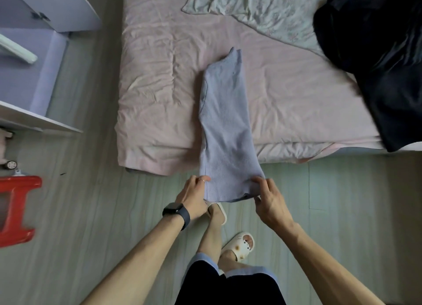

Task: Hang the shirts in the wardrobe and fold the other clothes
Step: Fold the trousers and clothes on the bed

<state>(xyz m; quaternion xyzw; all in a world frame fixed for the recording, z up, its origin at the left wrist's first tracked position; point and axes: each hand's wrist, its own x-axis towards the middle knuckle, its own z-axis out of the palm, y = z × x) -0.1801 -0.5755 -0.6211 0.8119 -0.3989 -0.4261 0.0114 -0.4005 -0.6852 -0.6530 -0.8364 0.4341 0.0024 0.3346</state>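
Note:
A light blue ribbed garment [225,122], folded lengthwise into a narrow strip, lies across the pink bed [159,81] and hangs over its front edge. My left hand [194,196] pinches the strip's near left corner, a dark watch on its wrist. My right hand [269,198] grips the near right corner. Both hands hold that end above the floor. A heap of black clothes [374,58] lies at the bed's right side.
A pale floral pillow [258,8] lies at the back of the bed. An open white wardrobe [34,53] stands at the left, a red plastic stool [16,210] below it. My legs and white slippers [239,245] stand on the wooden floor.

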